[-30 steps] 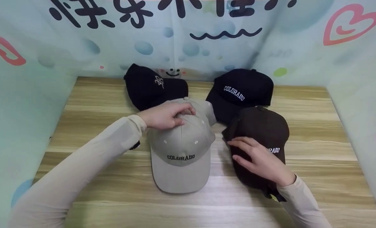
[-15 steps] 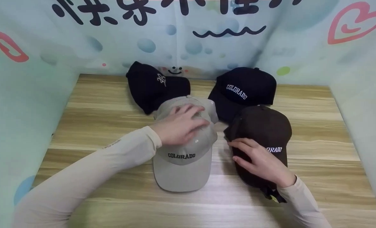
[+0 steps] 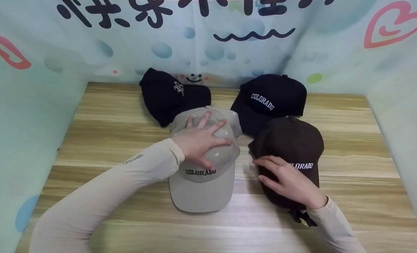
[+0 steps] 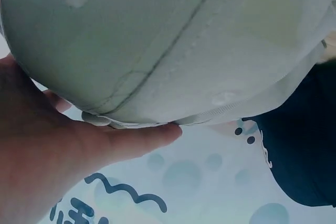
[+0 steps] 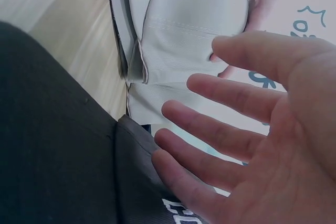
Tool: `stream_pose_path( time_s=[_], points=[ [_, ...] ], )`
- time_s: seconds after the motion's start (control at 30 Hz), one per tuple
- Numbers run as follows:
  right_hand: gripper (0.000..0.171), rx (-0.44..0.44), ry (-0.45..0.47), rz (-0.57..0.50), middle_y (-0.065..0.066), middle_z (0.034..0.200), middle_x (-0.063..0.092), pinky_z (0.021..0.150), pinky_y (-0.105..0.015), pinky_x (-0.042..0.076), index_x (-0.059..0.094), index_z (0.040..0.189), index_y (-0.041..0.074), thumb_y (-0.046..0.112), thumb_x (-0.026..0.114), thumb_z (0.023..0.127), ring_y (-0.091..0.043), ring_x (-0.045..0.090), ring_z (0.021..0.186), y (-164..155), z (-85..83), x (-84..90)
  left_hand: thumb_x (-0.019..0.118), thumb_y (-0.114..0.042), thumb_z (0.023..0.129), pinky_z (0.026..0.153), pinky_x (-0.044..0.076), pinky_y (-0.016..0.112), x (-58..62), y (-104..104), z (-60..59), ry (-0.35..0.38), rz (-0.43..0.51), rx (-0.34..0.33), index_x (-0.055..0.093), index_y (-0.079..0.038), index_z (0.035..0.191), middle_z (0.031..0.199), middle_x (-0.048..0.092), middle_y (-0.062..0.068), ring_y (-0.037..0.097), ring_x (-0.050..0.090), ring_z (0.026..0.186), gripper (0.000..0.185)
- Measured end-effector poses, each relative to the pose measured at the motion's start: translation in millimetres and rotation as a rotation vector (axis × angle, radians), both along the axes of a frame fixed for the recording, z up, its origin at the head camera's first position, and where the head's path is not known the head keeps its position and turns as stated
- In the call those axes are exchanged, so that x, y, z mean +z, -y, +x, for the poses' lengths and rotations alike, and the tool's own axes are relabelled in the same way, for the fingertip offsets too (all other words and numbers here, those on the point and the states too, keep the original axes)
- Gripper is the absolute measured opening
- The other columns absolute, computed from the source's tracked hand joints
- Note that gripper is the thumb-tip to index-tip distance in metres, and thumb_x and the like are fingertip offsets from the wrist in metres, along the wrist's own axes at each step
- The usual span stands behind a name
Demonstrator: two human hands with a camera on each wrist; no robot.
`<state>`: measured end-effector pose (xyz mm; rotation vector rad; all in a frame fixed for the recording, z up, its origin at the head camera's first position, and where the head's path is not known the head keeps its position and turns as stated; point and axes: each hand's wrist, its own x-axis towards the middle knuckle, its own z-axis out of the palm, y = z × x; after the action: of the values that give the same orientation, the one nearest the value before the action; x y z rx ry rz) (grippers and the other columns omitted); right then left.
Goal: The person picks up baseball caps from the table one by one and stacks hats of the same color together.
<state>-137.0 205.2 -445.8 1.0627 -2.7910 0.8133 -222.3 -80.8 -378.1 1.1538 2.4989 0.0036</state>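
Note:
A beige cap (image 3: 203,175) lettered COLORADO lies in the middle of the wooden table (image 3: 99,119), brim toward me. My left hand (image 3: 202,140) lies flat on its crown with the fingers spread; the left wrist view shows the beige cap (image 4: 173,40) close up over the palm of my left hand (image 4: 63,156). A dark brown COLORADO cap (image 3: 292,147) sits to its right, and my right hand (image 3: 287,179) rests on its front with straight fingers. In the right wrist view the right hand (image 5: 252,124) is spread above the brown cap (image 5: 58,150).
Two black caps lie at the back: one with a pale emblem (image 3: 170,93) on the left, one lettered COLORADO (image 3: 268,100) on the right. Printed backdrop walls (image 3: 26,116) close in the table on three sides. Bare wood shows at the left, right and front.
My left hand slid from the back of the beige cap's crown toward its front and flattened with fingers spread. The right hand stayed on the brown cap.

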Motion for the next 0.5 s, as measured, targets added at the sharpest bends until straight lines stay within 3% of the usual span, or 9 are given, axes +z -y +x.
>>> stream_pose_path(
  time_s=[0.23, 0.5],
  points=[
    [0.037, -0.001, 0.026, 0.006, -0.007, 0.119, 0.061, 0.093, -0.039, 0.044, 0.062, 0.123, 0.003, 0.014, 0.07, 0.089, -0.021, 0.055, 0.112, 2, 1.0, -3.0, 0.078, -0.049, 0.074, 0.093, 0.022, 0.077, -2.3, 11, 0.4, -0.037, -0.007, -0.003, 0.043, -0.035, 0.144, 0.159, 0.012, 0.012, 0.054, 0.002, 0.138, 0.079],
    [0.036, -0.001, 0.042, -0.003, -0.006, 0.119, 0.061, 0.093, -0.038, 0.044, 0.062, 0.122, 0.003, 0.014, 0.07, 0.089, -0.02, 0.055, 0.113, 3, 1.1, -6.5, 0.079, -0.048, 0.073, 0.094, 0.02, 0.077, -3.4, 36, 7.6, -0.028, 0.001, 0.026, 0.045, -0.034, 0.143, 0.158, 0.014, 0.013, 0.054, 0.003, 0.138, 0.079]
  ],
)
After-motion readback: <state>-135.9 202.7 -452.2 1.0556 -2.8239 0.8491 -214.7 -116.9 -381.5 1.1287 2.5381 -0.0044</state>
